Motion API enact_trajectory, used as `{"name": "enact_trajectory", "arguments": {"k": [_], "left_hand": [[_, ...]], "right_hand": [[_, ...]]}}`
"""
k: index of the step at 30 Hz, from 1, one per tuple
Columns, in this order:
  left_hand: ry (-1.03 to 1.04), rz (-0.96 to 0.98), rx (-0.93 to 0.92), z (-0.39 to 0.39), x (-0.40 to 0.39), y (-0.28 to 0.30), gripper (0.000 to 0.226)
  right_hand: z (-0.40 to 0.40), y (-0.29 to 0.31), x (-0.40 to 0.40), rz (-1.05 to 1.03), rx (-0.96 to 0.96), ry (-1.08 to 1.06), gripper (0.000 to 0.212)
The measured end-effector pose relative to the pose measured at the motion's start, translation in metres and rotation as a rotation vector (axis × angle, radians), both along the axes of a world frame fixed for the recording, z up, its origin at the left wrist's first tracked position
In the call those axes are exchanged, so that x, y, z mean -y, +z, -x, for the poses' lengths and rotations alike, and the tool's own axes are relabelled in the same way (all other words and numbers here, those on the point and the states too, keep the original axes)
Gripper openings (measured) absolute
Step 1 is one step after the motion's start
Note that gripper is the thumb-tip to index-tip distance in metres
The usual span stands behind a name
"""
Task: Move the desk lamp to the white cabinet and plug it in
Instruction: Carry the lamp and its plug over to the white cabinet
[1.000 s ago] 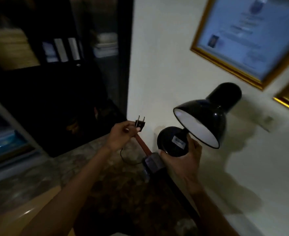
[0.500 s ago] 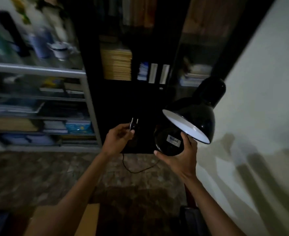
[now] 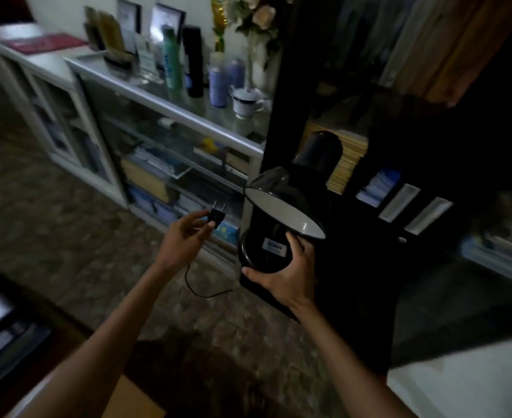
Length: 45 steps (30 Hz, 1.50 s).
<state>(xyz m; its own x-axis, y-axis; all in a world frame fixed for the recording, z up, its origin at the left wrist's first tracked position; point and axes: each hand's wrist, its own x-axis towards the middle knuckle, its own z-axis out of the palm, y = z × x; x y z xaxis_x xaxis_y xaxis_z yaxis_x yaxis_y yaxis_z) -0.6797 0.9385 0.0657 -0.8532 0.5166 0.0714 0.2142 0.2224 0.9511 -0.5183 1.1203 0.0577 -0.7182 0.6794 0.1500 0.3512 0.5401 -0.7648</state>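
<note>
Behind the shade (image 3: 284, 203), lamp's stem stays hidden.

Two bare forearms come into the picture from the lower edge, one from the lower left and one from the lower right. No sleeve shows on either arm (the cloth, if there is any, stays outside the frame). The left hand (image 3: 185, 236) and the right hand (image 3: 287, 276) are bare too: no glove, no ring, no watch or band at the wrists. The fingers are slim, with short nails. The light is dim, so finer marks cannot be told.
</note>
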Motion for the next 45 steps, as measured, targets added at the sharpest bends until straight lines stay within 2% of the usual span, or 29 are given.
{"name": "enact_trajectory", "arguments": {"k": [3,10,16,20,23,26,31,39,45], "left_hand": [[0.099,-0.002,-0.010,0.022,0.001,-0.001,0.027],[0.314,-0.024,-0.015,0.083,0.014,0.011,0.032],[0.404,-0.043,-0.031,0.173,0.019,0.012,0.043],[0.437,-0.080,-0.077,0.252,0.032,0.018,0.041],[0.439,-0.092,-0.125,0.317,0.054,0.029,0.033],[0.467,-0.108,-0.148,0.382,0.085,0.048,0.037],[0.520,-0.080,-0.153,0.484,0.140,0.064,0.033],[0.618,-0.034,-0.150,0.606,0.203,0.046,0.037],[0.775,-0.053,-0.095,0.711,0.263,0.038,0.025]], "right_hand": [[0.044,0.001,-0.013,0.032,0.010,0.106,0.126],[0.142,0.006,-0.033,0.018,-0.013,0.295,0.124],[0.241,0.009,-0.041,-0.016,-0.022,0.385,0.129],[0.328,0.012,-0.032,-0.017,-0.052,0.410,0.127],[0.400,0.015,-0.014,-0.039,-0.048,0.441,0.126],[0.473,0.024,0.012,-0.020,-0.089,0.455,0.123],[0.582,0.042,0.056,-0.041,-0.121,0.524,0.121],[0.738,0.032,0.130,-0.026,-0.132,0.642,0.118],[0.877,0.026,0.195,0.026,-0.140,0.726,0.122]]}}
